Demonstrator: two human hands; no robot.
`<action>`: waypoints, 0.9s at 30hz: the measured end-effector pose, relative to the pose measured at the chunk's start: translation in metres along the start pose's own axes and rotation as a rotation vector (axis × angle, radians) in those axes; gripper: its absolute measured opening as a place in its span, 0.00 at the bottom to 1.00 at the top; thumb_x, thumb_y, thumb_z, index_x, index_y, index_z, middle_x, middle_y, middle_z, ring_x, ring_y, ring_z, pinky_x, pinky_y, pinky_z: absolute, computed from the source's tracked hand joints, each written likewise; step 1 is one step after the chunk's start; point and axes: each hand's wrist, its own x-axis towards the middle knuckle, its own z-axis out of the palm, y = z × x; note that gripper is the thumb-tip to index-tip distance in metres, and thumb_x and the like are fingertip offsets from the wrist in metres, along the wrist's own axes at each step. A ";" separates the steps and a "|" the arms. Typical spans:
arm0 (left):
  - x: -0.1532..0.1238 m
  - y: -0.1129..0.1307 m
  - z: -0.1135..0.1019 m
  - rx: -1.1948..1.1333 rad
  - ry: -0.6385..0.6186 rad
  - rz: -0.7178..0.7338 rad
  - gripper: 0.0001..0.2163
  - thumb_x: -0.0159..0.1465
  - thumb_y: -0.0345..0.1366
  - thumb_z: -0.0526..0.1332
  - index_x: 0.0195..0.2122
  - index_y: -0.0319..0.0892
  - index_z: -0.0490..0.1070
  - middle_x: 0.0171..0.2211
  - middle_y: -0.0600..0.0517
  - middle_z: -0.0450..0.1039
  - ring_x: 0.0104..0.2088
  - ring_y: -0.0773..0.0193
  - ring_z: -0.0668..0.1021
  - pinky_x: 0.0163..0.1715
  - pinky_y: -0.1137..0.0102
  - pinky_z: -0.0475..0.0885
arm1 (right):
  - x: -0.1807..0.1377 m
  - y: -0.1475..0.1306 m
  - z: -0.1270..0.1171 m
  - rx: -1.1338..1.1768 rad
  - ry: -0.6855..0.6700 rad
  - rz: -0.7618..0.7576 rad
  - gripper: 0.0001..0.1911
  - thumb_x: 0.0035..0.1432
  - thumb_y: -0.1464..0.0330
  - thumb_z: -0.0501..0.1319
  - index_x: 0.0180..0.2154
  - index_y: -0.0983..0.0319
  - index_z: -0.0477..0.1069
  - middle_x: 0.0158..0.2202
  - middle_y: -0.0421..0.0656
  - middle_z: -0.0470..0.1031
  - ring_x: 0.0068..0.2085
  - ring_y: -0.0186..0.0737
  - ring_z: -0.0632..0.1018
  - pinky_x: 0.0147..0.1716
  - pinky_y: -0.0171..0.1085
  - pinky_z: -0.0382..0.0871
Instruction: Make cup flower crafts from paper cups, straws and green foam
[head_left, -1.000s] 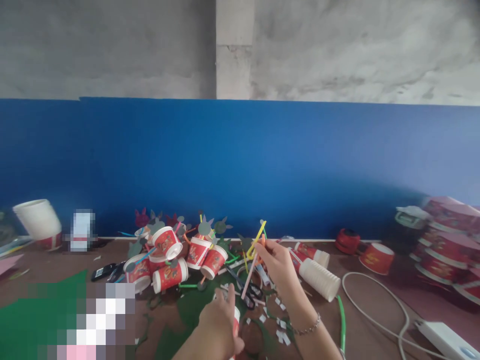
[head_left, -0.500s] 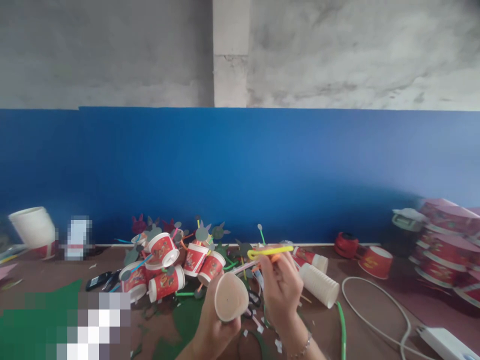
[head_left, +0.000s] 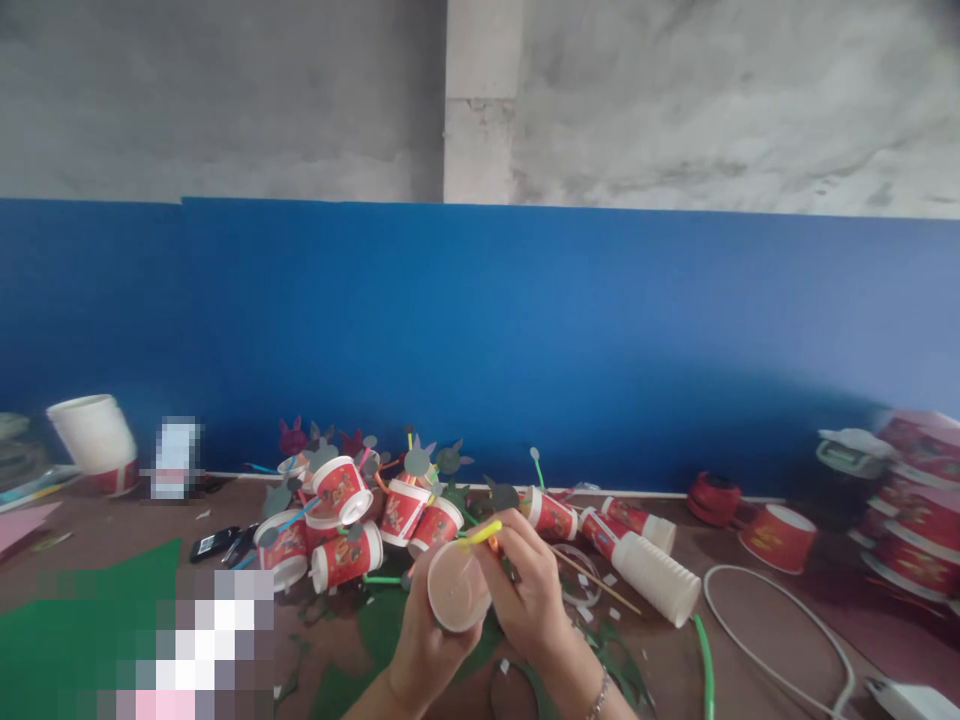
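Note:
My left hand (head_left: 426, 628) is wrapped around a paper cup (head_left: 456, 590), whose round, pale end faces up at me with a small dark dot in it. Fingers of my right hand (head_left: 529, 590) pinch a yellow straw (head_left: 482, 533) right at the cup's upper right edge. A bit of orange shows between those fingers. Whether the straw's lower end goes into the cup is hard to make out. Behind my hands lies a pile of red paper cups (head_left: 346, 557) fitted with coloured straws and grey cut-out shapes.
A stack of nested paper cups (head_left: 660, 577) lies to the right, near a green straw (head_left: 703, 665) and a white cable (head_left: 780, 628). Red paper buckets (head_left: 919, 560) are stacked far right. Green sheets (head_left: 142, 590) and paper scraps cover the left. A blue wall panel (head_left: 480, 340) stands behind.
My right hand has come left and down, bringing the yellow straw from beside the cup to its edge. The view has shifted slightly, so the surroundings sit further right.

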 end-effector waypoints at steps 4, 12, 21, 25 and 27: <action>0.001 0.002 -0.001 -0.087 0.028 -0.039 0.32 0.53 0.38 0.63 0.58 0.41 0.52 0.49 0.39 0.67 0.48 0.49 0.73 0.44 0.57 0.72 | -0.003 0.001 0.006 0.018 -0.060 -0.012 0.08 0.58 0.76 0.53 0.32 0.61 0.69 0.31 0.43 0.68 0.32 0.36 0.71 0.31 0.34 0.66; 0.004 0.005 0.000 -0.109 0.049 -0.075 0.33 0.51 0.40 0.64 0.56 0.41 0.52 0.48 0.40 0.68 0.47 0.49 0.74 0.45 0.55 0.71 | -0.007 0.005 0.010 -0.001 -0.127 -0.047 0.10 0.59 0.75 0.53 0.38 0.61 0.72 0.33 0.45 0.72 0.34 0.38 0.73 0.33 0.35 0.69; 0.004 0.006 0.000 -0.113 0.070 -0.065 0.33 0.50 0.38 0.65 0.56 0.42 0.53 0.46 0.41 0.69 0.45 0.50 0.75 0.43 0.57 0.73 | -0.010 0.007 0.013 0.012 -0.157 -0.041 0.11 0.60 0.74 0.52 0.40 0.61 0.71 0.34 0.46 0.72 0.35 0.40 0.73 0.34 0.37 0.69; 0.004 0.004 0.000 -0.102 0.078 -0.054 0.33 0.49 0.38 0.66 0.56 0.41 0.55 0.46 0.41 0.70 0.44 0.49 0.75 0.43 0.57 0.73 | -0.010 0.007 0.013 -0.008 -0.163 -0.057 0.11 0.59 0.75 0.52 0.40 0.60 0.71 0.34 0.46 0.72 0.34 0.40 0.74 0.34 0.37 0.69; 0.004 0.003 0.000 -0.095 0.081 -0.060 0.33 0.49 0.38 0.66 0.56 0.41 0.55 0.47 0.41 0.70 0.44 0.49 0.75 0.43 0.57 0.73 | -0.010 0.007 0.014 -0.021 -0.168 -0.053 0.11 0.59 0.75 0.52 0.39 0.60 0.71 0.34 0.46 0.73 0.34 0.40 0.74 0.34 0.37 0.69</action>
